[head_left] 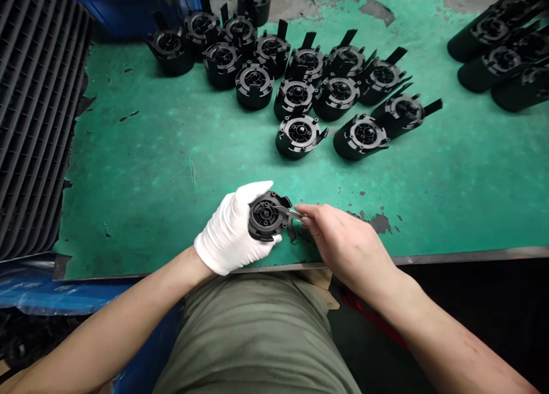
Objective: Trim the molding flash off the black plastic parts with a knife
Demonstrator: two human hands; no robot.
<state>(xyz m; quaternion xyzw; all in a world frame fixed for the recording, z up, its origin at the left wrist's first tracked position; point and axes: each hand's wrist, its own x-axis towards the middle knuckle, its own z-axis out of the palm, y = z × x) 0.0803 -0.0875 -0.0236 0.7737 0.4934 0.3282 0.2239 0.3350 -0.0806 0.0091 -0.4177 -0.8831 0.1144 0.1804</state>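
My left hand [231, 228], in a white glove, is wrapped round a round black plastic housing [266, 215] near the table's front edge. The open face of this housing, with ribs and a central hub, is turned up towards me. In my bare right hand [343, 228] I pinch a slim, pointed metal tool that looks like a craft knife [292, 213]. Its tip lies over the right side of the housing's face; whether it touches the plastic I cannot tell. Most of the tool's handle is hidden in my fingers.
Several similar black housings [300, 135] stand upright across the back of the green table [163, 154]. Another group [484, 68] is at the far right. At the back left is a blue bin [132, 14], beside a ribbed black tray [36, 114]. Blue plastic sheeting [55, 291] hangs lower left.
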